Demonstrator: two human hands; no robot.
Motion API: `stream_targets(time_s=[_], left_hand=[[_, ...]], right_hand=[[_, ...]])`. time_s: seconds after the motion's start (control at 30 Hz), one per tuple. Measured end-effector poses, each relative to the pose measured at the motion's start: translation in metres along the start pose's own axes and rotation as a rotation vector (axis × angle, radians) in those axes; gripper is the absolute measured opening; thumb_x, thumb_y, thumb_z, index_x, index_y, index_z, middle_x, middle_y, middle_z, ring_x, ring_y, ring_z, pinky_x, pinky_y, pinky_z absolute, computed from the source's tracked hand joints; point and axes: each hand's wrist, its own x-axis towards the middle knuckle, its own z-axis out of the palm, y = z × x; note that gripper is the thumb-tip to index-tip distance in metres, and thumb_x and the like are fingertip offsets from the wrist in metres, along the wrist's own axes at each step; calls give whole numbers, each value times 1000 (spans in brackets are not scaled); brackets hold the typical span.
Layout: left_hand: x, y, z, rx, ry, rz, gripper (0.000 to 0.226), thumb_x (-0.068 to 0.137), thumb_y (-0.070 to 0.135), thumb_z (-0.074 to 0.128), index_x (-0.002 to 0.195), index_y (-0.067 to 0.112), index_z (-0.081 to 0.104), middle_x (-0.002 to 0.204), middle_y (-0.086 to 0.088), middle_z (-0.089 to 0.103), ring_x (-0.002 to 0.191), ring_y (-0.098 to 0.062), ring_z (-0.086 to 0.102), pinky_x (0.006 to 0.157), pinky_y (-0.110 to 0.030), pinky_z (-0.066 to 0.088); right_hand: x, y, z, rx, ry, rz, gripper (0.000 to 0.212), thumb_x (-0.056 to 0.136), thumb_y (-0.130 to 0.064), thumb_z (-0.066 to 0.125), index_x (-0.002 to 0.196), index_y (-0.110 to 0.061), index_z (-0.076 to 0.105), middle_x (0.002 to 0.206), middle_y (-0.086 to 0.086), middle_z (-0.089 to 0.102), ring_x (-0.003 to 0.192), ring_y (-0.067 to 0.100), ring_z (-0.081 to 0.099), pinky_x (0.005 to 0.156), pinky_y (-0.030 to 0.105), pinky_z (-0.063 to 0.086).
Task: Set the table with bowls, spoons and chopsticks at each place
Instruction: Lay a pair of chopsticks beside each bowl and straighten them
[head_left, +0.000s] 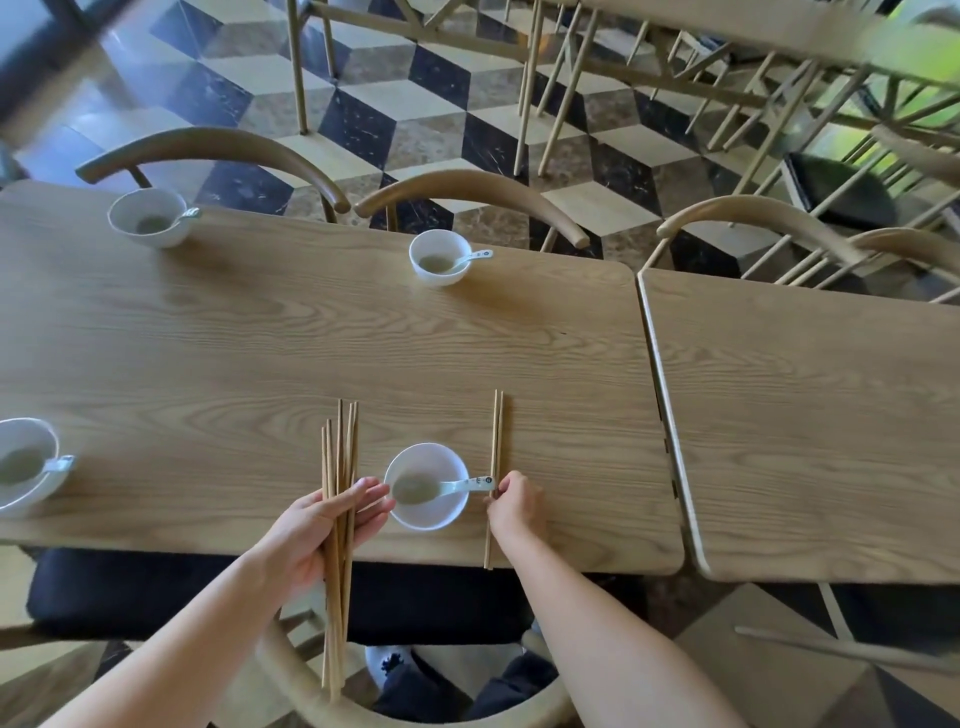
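A white bowl (427, 486) with a white spoon (462, 486) in it stands near the front edge of the wooden table (260, 353). My left hand (322, 525), just left of that bowl, holds a bundle of several wooden chopsticks (340, 467). My right hand (517, 506) pinches a pair of chopsticks (496, 441) that lies flat on the table right of the bowl. Three more bowls with spoons stand at the far left (148, 215), the far middle (439, 257) and the near left edge (23, 465).
A second wooden table (810, 415) butts against the right side. Curved wooden chair backs line the far edge (467, 189) and one sits below me (291, 670). Beyond is a patterned tile floor with more chairs.
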Motion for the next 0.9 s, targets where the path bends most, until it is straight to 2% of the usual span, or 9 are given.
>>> stream_targets(time_s=[0.17, 0.47, 0.73, 0.9], left_hand=[[1, 0, 2, 11, 10, 3, 28, 92, 6, 61, 115, -11, 60, 113, -25, 70, 91, -32, 74, 79, -43, 60], [0, -3, 7, 14, 32, 6, 26, 93, 5, 59, 115, -10, 60, 111, -24, 71, 88, -31, 75, 76, -41, 61], [-2, -10, 7, 10, 27, 0, 29, 93, 5, 59, 118, -10, 59, 112, -24, 71, 90, -31, 75, 73, -39, 62], [-3, -16, 7, 17, 32, 0, 28, 92, 4, 60, 116, -10, 60, 112, -24, 71, 90, -31, 75, 74, -39, 62]], right_hand=[[1, 2, -1, 20, 2, -23, 15, 86, -18, 68, 80, -16, 54, 83, -2, 58, 80, 22, 62, 70, 38, 56], [3, 3, -2, 25, 0, -56, 20, 87, -14, 67, 75, -15, 51, 80, -2, 56, 76, 21, 57, 66, 33, 51], [8, 2, -4, 21, -16, -64, 10, 84, -14, 69, 85, -11, 60, 83, 0, 63, 80, 22, 60, 70, 33, 52], [9, 3, -4, 32, -11, -67, 9, 85, -14, 68, 85, -12, 59, 85, 0, 64, 78, 20, 59, 65, 29, 46]])
